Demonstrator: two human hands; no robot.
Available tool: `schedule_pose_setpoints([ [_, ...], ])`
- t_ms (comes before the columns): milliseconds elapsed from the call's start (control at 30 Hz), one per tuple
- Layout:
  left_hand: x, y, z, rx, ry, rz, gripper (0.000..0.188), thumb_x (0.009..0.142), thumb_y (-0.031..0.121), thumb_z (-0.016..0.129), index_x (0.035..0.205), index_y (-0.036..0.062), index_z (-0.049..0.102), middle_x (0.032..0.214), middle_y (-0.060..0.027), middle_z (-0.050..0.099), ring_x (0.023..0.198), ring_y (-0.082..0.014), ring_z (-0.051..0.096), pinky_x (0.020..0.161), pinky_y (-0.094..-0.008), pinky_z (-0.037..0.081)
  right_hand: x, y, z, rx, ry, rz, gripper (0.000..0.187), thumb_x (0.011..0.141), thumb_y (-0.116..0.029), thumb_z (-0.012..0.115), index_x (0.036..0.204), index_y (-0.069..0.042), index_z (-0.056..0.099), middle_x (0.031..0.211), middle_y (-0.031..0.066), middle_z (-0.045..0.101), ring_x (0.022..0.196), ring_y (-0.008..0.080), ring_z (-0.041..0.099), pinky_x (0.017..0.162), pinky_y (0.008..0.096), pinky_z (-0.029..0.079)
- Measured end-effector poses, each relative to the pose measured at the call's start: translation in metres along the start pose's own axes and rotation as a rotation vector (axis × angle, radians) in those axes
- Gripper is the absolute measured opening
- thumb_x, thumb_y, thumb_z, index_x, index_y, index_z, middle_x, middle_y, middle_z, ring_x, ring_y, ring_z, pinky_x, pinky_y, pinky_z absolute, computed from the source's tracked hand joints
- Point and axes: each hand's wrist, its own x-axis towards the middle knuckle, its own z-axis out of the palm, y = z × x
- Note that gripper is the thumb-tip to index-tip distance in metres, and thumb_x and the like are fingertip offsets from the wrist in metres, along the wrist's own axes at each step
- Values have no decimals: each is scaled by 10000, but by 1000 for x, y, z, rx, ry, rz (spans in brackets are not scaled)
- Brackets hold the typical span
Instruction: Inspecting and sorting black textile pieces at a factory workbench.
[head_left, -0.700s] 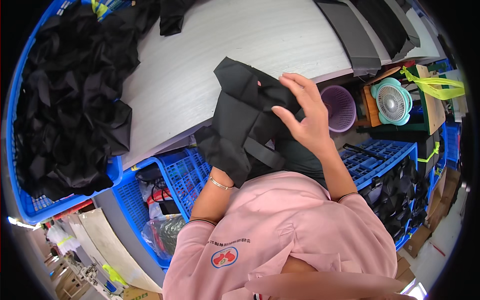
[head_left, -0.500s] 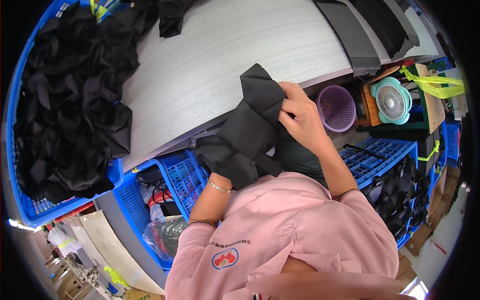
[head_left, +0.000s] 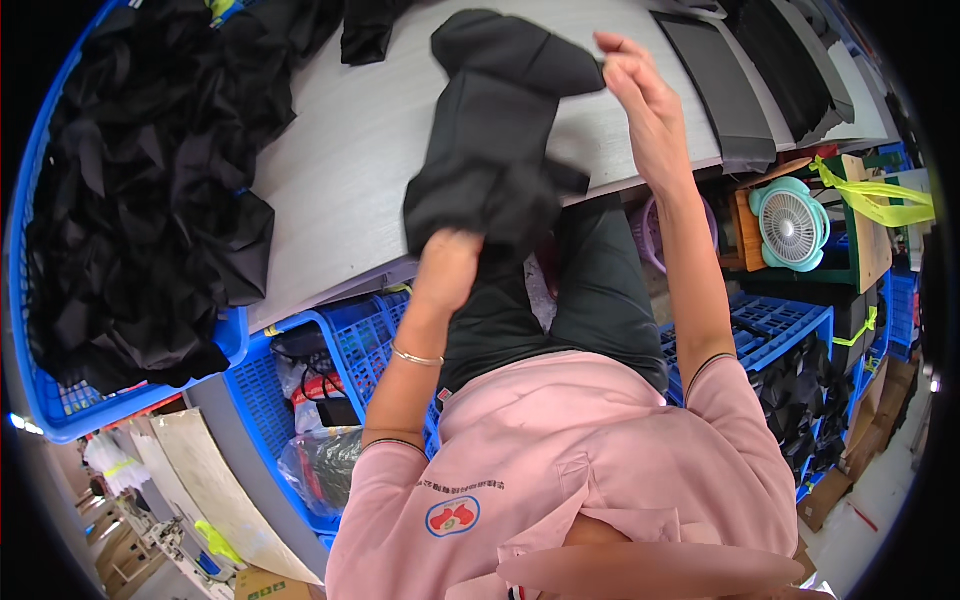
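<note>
Hands: right (head_left: 650, 105) in pinch on corner of boxy, creased black fabric piece (head_left: 495, 125); left (head_left: 448, 270) half-hidden, grip unclear

Black cloth (head_left: 492, 125) — pink shirt (head_left: 620, 430)

The folded black cloth piece (head_left: 492, 125) looks matt, the pale grey worktop (head_left: 340, 170) smooth, and the thin silver-coloured bracelet (head_left: 416, 358) shiny metal.

On the pink short-sleeved fabric shirt (head_left: 600, 450), lower centre of the frame, a line of small dark printed characters (head_left: 460, 487) runs upside down above a blue-rimmed oval badge (head_left: 453, 517) with red shapes. Dark print marks the brown cardboard box (head_left: 272, 584), lower left.
</note>
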Motion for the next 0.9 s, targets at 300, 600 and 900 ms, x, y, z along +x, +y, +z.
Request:
schedule_pose_setpoints([
  [300,-14,29,-4,134,403,571,261,1007,134,549,1175,-40,646,1085,-150,673,999,-207,653,891,-314,516,-94,0,8,2,390,261,226,1030,-132,524,1061,35,673,926,76,702,843,133,666,835,280,532],
  [600,67,48,12,-267,-72,171,440,969,227,640,1342,11,554,1139,-24,659,972,-84,591,839,-221,453,-83,7,33,798,101,683,343,981,-203,625,1277,-35,577,1216,50,643,1109,132,609,951,339,496],
  [900,74,37,21,-603,-512,-73,441,888,103,720,1288,7,560,1089,-34,677,754,-35,598,556,-170,431,-76,25,34,705,151,618,336,858,-21,696,1179,-44,598,1063,36,688,962,137,661,929,288,503],
])
